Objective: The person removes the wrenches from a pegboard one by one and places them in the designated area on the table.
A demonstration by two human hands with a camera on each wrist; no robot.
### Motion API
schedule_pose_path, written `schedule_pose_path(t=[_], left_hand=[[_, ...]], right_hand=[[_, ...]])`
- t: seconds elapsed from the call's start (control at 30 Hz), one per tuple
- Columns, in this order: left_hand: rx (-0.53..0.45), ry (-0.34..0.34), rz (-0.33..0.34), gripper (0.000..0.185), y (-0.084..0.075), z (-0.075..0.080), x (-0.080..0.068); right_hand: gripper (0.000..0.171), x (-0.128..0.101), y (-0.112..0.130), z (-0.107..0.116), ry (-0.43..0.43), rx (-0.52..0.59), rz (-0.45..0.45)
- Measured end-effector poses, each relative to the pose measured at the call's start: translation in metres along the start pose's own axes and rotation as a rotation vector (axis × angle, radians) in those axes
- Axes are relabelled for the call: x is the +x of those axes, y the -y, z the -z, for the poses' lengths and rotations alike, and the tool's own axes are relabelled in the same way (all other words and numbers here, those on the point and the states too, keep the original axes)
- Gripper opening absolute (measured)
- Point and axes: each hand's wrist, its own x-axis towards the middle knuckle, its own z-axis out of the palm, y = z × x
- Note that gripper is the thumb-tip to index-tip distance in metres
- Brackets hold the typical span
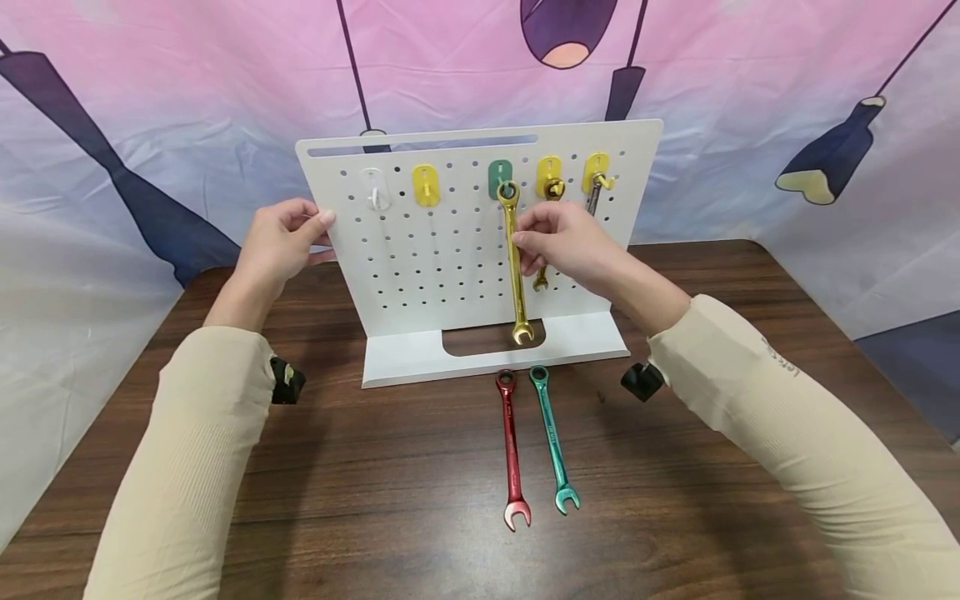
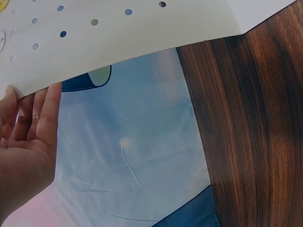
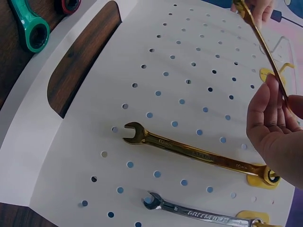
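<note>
My right hand [image 1: 566,242] pinches a gold combination wrench [image 1: 515,275] between thumb and fingers, with its open end pointing down. The wrench's ring end lies in front of the green hook [image 1: 495,179] on a white pegboard [image 1: 450,267]; whether the ring is over the hook, I cannot tell. At the board's left edge, my left hand [image 1: 276,243] grips the rim, thumb in front and fingers behind. A darker gold wrench [image 3: 199,155] and a silver wrench [image 3: 203,216] hang from yellow hooks to the right.
A red wrench [image 1: 512,442] and a green wrench [image 1: 553,433] lie on the brown wooden table [image 1: 390,483] before the board's base. A white hook [image 1: 375,190] and a yellow hook [image 1: 426,185] on the left hold nothing. Behind the board hangs a printed cloth [image 1: 225,108].
</note>
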Motion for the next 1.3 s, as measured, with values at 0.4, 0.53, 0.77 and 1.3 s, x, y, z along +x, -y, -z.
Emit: schedule_pose_path(t=[0.4,0.53,0.77,1.3], left_hand=[[0.011,-0.003,-0.012,0.027,0.001,0.001,0.000],[0.017,-0.004,-0.008,0.028,0.000,0.001,0.000],[0.010,0.001,-0.002,0.027,-0.001,0.001,0.000],[0.027,0.005,0.005,0.029,0.000,0.000,0.000]], right_hand=[[0.010,0.000,0.007,0.001,0.004,0.008,0.011],[0.009,0.000,0.010,0.002,0.001,0.014,0.024],[0.008,-0.003,0.008,0.004,0.008,0.033,0.024],[0.010,-0.025,-0.030,0.023,0.031,-0.039,-0.045]])
